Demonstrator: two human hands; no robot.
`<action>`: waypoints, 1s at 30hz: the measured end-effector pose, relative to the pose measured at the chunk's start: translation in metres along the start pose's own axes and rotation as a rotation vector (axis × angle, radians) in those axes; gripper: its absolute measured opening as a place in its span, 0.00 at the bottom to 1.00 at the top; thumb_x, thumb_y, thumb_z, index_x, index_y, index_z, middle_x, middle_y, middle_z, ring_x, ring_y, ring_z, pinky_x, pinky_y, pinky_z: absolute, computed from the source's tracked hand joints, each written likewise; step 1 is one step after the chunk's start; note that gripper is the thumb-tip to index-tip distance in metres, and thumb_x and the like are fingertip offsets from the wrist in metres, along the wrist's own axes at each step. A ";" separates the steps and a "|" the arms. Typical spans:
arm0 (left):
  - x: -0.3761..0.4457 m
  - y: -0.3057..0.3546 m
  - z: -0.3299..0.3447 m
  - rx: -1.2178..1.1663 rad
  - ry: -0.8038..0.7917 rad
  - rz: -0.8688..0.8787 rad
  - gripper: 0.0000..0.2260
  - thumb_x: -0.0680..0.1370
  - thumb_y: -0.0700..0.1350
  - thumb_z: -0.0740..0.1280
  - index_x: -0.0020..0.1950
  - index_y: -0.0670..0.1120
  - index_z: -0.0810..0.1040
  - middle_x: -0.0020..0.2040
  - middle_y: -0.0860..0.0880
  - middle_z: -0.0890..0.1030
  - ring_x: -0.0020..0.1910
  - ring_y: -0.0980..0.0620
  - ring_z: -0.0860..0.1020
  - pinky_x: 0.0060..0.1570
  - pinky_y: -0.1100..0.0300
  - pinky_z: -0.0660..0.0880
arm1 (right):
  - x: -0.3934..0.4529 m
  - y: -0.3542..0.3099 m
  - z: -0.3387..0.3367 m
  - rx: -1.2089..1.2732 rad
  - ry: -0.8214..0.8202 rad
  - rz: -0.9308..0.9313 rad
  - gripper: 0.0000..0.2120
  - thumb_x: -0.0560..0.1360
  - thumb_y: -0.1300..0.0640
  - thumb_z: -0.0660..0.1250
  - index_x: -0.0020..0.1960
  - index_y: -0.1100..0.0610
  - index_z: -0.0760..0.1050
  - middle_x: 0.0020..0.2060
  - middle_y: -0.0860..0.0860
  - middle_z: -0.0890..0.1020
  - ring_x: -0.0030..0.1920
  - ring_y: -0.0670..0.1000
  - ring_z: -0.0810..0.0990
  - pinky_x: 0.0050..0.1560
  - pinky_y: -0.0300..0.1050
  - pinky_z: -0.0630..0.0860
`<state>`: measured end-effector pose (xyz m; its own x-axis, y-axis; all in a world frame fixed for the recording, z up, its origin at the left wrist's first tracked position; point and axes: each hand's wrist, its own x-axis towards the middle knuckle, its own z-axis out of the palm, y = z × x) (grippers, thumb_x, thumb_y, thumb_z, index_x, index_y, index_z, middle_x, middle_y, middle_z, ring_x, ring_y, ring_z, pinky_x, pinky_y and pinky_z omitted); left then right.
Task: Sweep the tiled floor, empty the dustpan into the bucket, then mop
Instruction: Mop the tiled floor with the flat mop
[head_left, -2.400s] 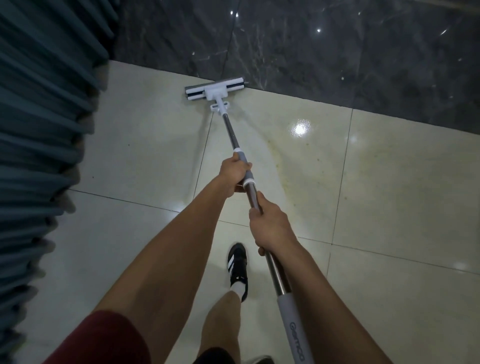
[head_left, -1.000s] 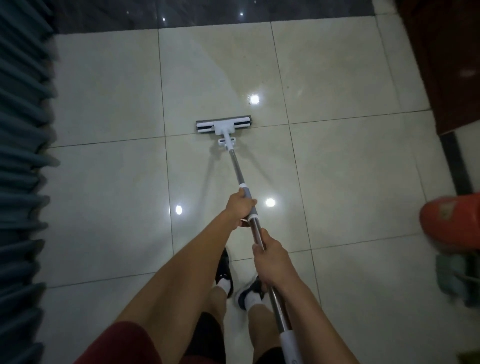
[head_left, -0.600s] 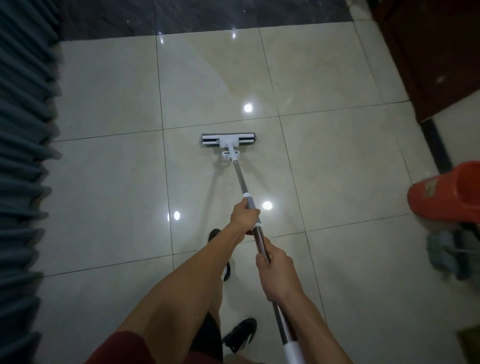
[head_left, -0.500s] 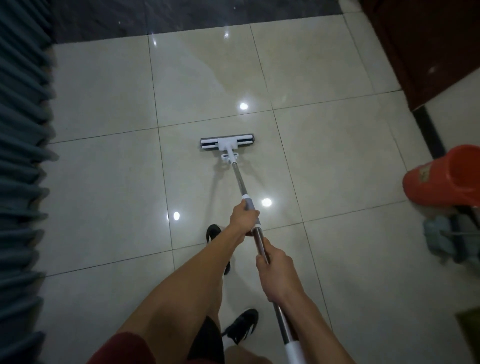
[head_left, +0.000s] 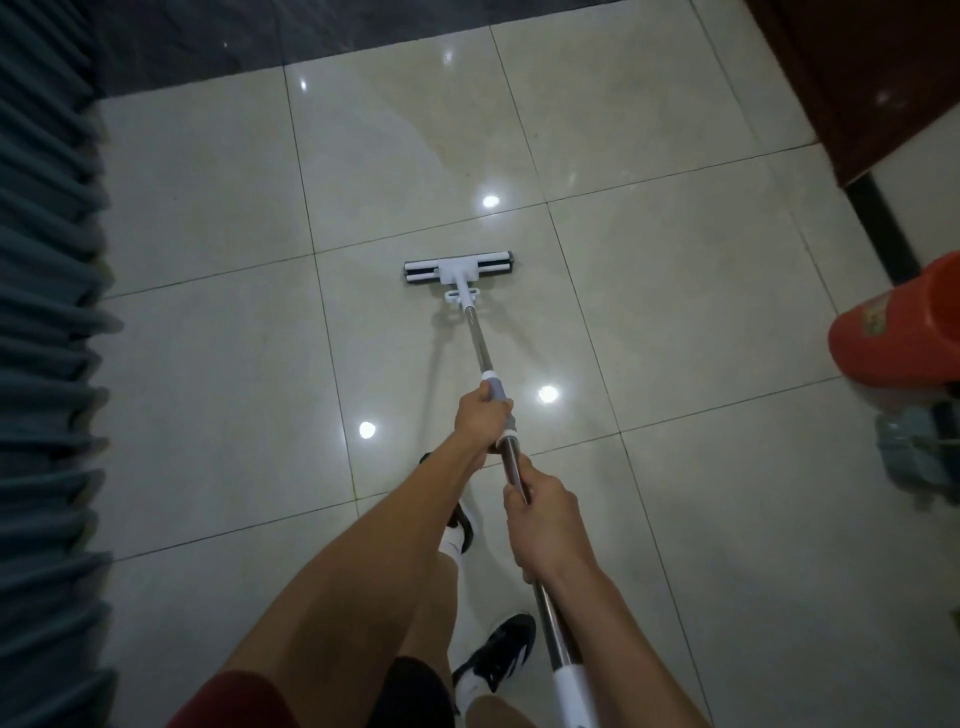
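Both hands grip the mop handle, one ahead of the other. The left hand is the forward one: its fingers are wrapped round the grey and white collar on the shaft, thumb lying along the top. The right hand sits just behind it, fingers curled tight round the bare metal tube, with a short length of shaft showing between the two fists. Behind the right hand the tube runs down past the forearm to a white end sleeve at the bottom edge of the view. Ahead of the left hand the shaft slopes down and away to a white yoke and the flat mop head, a white bar with dark strips, which lies flat on the tiled floor just this side of a grout line, set crosswise to the handle. The cream tiles are glossy and carry several bright lamp reflections. Below the arms are bare legs, a dark red sleeve edge and two black and white shoes, one forward beneath the left forearm. A pleated blue-grey curtain hangs along the left. An orange bucket stands at the right edge, well apart from the mop head, with a blurred blue-grey object beneath it. Dark stone flooring borders the tiles at the far side.
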<state>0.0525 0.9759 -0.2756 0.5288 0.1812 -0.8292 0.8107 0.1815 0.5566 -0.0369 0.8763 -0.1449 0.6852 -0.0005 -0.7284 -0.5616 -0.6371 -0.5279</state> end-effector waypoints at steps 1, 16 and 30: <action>0.007 0.008 -0.001 -0.006 0.002 -0.007 0.05 0.80 0.36 0.66 0.53 0.44 0.78 0.44 0.42 0.77 0.35 0.49 0.77 0.33 0.57 0.76 | 0.008 -0.007 0.000 -0.002 0.002 -0.001 0.19 0.83 0.57 0.58 0.73 0.48 0.68 0.36 0.50 0.78 0.31 0.46 0.77 0.30 0.41 0.77; 0.149 0.211 -0.031 -0.029 -0.003 0.000 0.06 0.81 0.38 0.67 0.53 0.48 0.78 0.47 0.43 0.79 0.38 0.47 0.79 0.37 0.54 0.78 | 0.177 -0.190 -0.031 -0.033 0.028 -0.016 0.20 0.83 0.56 0.58 0.74 0.46 0.67 0.38 0.51 0.78 0.34 0.48 0.77 0.37 0.44 0.79; 0.275 0.391 -0.022 -0.069 0.031 -0.042 0.02 0.80 0.39 0.68 0.52 0.43 0.79 0.41 0.45 0.79 0.34 0.49 0.79 0.36 0.55 0.78 | 0.335 -0.338 -0.097 -0.119 -0.010 -0.022 0.20 0.83 0.57 0.57 0.74 0.49 0.66 0.46 0.52 0.80 0.44 0.50 0.81 0.45 0.44 0.81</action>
<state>0.5096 1.1176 -0.2853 0.4857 0.2018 -0.8505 0.8123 0.2553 0.5245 0.4276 1.0166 -0.1680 0.6919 0.0215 -0.7216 -0.4873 -0.7236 -0.4889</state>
